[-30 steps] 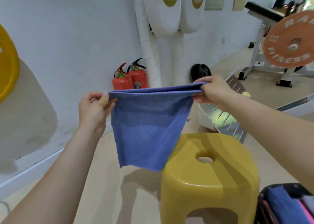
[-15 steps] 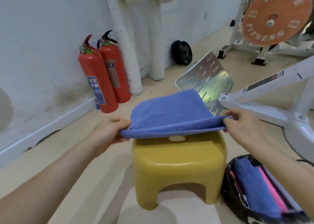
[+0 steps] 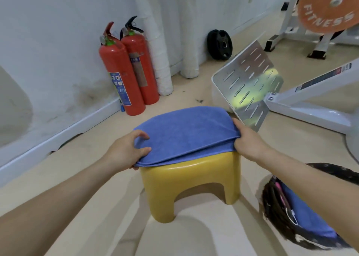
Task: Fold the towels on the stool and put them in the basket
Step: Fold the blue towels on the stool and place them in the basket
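- Head view: my left hand pinches the near-left corner of the blue towel — thumb on top, fingers curled under the stacked edges.
- My right hand grips the towel's right edge, fingers closed over the fold, cloth bunched under them.
- Between my two hands the towel lies doubled over on the seat of the yellow stool; two layers show along the near edge, which overhangs the stool's front rim a little.
- The stool stands on the pale floor, directly below and between my hands.
- Below my right forearm, near the stool's right leg, sits the dark basket — inside it I can see a folded blue towel and a strip of pink cloth along its left side. My arm hides part of the basket.
- Beyond my left hand, two red fire extinguishers stand side by side, touching, against the white wall.
- Beyond my right hand, a slotted metal plate tilts up from a white machine frame.
- Further off past that hand, a black weight plate leans at the wall, and an orange plate marked FITNESS hangs on a rack at the top right.
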A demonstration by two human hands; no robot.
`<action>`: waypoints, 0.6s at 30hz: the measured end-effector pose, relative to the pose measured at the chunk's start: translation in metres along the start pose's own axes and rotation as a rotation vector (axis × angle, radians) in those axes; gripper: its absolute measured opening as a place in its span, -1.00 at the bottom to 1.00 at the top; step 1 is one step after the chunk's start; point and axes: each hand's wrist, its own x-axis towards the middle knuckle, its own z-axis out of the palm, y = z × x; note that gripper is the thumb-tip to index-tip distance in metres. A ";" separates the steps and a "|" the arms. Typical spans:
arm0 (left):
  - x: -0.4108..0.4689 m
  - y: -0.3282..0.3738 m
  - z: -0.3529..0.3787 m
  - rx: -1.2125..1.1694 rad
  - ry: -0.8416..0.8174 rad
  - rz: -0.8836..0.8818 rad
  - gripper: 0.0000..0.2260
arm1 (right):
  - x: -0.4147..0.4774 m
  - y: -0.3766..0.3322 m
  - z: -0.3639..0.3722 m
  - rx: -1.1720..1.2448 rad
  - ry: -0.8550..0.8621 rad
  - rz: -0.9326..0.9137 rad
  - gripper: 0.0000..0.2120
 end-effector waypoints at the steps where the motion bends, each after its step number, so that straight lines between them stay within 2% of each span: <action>1: -0.002 -0.009 -0.010 0.000 -0.003 -0.032 -0.80 | 0.005 -0.009 0.009 0.012 -0.032 -0.033 -0.38; 4: -0.014 -0.038 -0.043 0.018 -0.033 -0.139 -0.83 | 0.013 -0.035 0.036 -0.048 -0.150 -0.133 -0.37; 7: -0.027 -0.057 -0.069 0.090 -0.128 -0.227 -0.80 | 0.013 -0.056 0.051 -0.309 -0.227 -0.218 -0.23; 9: -0.032 -0.063 -0.078 0.156 -0.207 -0.256 -0.81 | 0.009 -0.063 0.054 -0.394 -0.230 -0.245 -0.35; 10: -0.034 -0.064 -0.080 0.195 -0.241 -0.256 -0.82 | 0.007 -0.064 0.053 -0.306 -0.249 -0.203 -0.45; 12: -0.035 -0.063 -0.082 0.267 -0.298 -0.234 -0.84 | 0.001 -0.060 0.048 0.053 -0.367 0.030 -0.62; 14: -0.036 -0.058 -0.083 0.323 -0.331 -0.215 -0.87 | -0.005 -0.049 0.039 0.314 -0.519 0.214 -0.67; 18: -0.043 -0.043 -0.086 0.358 -0.449 -0.179 -0.86 | -0.006 -0.039 0.017 0.520 -0.630 0.188 -0.64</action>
